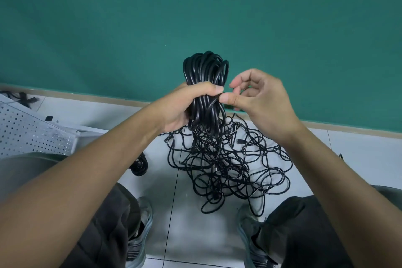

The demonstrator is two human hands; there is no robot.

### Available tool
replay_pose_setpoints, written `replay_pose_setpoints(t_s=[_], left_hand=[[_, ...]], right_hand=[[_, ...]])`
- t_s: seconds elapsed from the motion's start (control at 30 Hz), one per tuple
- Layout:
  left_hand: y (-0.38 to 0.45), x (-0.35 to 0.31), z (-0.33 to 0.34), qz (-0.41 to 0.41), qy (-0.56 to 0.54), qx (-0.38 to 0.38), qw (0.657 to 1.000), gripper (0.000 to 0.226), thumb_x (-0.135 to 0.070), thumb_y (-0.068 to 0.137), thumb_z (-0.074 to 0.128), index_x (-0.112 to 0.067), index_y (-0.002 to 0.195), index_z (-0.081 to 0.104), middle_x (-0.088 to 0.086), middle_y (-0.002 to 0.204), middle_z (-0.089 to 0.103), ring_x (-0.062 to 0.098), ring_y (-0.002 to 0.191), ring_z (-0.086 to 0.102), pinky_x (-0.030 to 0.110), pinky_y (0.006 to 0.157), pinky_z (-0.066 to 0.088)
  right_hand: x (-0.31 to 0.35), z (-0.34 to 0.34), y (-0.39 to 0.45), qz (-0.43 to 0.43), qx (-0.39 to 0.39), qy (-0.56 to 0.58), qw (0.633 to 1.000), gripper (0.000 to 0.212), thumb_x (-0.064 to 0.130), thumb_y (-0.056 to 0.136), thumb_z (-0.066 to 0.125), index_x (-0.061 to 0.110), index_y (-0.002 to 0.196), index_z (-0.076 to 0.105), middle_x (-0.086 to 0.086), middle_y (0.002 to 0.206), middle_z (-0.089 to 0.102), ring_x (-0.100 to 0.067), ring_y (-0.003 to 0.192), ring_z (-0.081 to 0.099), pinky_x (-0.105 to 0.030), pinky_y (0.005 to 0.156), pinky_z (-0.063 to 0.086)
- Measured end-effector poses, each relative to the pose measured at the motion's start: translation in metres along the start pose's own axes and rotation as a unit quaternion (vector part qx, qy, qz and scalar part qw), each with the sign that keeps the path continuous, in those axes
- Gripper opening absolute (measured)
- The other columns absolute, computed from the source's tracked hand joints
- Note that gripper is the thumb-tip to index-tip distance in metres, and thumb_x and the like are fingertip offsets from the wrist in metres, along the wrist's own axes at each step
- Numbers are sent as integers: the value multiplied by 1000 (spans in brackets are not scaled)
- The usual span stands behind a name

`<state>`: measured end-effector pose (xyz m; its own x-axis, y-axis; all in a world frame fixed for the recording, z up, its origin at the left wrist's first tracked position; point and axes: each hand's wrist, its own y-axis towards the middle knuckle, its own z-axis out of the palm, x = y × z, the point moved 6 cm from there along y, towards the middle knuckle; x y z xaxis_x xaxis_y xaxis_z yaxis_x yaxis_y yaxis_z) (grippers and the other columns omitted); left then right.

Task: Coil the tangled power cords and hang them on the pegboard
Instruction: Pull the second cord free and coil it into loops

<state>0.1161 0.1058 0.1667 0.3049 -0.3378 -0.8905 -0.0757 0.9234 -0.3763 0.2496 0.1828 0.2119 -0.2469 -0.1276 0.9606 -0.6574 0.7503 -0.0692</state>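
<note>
Both forearms fill the near foreground, reaching out over dark-trousered knees and grey shoes (139,230) planted either side of the work, so the person seems to be seated or crouched with the mess between the feet. Below the fingers, on the pale tiled floor (359,148), lies the tangled heap of cords (228,165), loose black loops overlapping with at least one small plug end showing on its right edge.

Up at finger level, the left hand (185,106) has its fingers and thumb curled tight round the waist of a coiled bundle (205,85); the finished loops stand above the fist and the lower loops hang beneath it into the heap. Gripping at the middle probably keeps the turns from springing apart.

Just beside the left thumb tip, the right hand (261,98) has thumb and forefinger brought together, apparently pinching a strand at the bundle's edge, though the cord between them is too small to confirm; its other fingers are loosely curled. My judgement is that it is feeding or tucking the next turn.

Far left of the fingers, a white pegboard (28,135) lies tilted, with another dark coil (139,167) near it on the floor.
</note>
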Motion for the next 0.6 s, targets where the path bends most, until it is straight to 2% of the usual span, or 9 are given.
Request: replay_pose_setpoints(t_s=[0.07,0.13,0.23,0.3,0.37,0.4,0.47,0.53,0.6], left_hand=[[-1,0,1,-6,-14,4,1000,29,-33,82,66,-9,98,69,5,77,70,18,69,69,31,63,58],[-1,0,1,-11,-18,6,1000,43,-35,82,66,-5,112,67,5,82,72,19,75,71,32,66,59],[-1,-1,1,-10,-28,8,1000,40,-35,81,68,-8,110,69,3,91,74,20,85,73,32,70,60],[-3,-2,2,-7,-24,15,1000,33,-32,80,70,-12,105,75,6,93,76,21,89,74,32,72,61],[-6,-3,4,-4,-19,30,999,25,-28,77,72,-15,97,81,11,95,76,24,91,74,32,74,61],[-7,-4,6,0,-20,35,999,27,-24,76,75,-13,100,81,14,95,75,25,90,73,32,75,62],[-7,-4,7,16,-20,32,999,51,-18,68,84,-2,115,72,18,98,70,28,91,69,36,76,63],[-4,-3,5,22,-27,22,999,64,-23,60,85,0,118,68,19,100,67,31,93,66,41,81,62],[-1,-1,2,22,-61,27,998,55,-25,60,83,-9,112,73,10,93,72,27,89,70,45,90,61]], right_hand=[[0,-1,1,-7,0,-6,1000,31,30,72,88,16,88,65,1,74,62,-22,66,54,-53,71,54],[0,-4,3,-21,1,-15,1000,19,22,81,85,19,83,67,5,70,64,-23,66,51,-45,66,47],[3,-5,5,-42,-1,-23,999,16,14,87,80,22,82,67,13,69,68,-18,66,52,-38,69,45],[3,-6,4,-37,-5,-22,999,16,17,85,82,21,82,67,2,68,70,-21,66,53,-37,67,45],[3,-9,3,-22,-20,-18,999,23,26,77,87,17,82,66,-11,70,68,-25,65,53,-42,63,47],[4,-10,3,-18,-27,-19,999,30,32,72,88,15,83,66,-10,71,67,-26,65,54,-47,64,50],[3,-12,2,-6,-27,-34,999,40,43,64,85,15,85,66,-1,76,67,-24,66,57,-48,71,56],[0,-12,4,10,3,-48,999,43,45,65,82,13,90,68,1,78,67,-18,67,58,-40,72,58],[-1,-11,6,18,55,-38,998,31,35,76,80,10,92,69,-2,78,68,-12,65,56,-29,68,53]])
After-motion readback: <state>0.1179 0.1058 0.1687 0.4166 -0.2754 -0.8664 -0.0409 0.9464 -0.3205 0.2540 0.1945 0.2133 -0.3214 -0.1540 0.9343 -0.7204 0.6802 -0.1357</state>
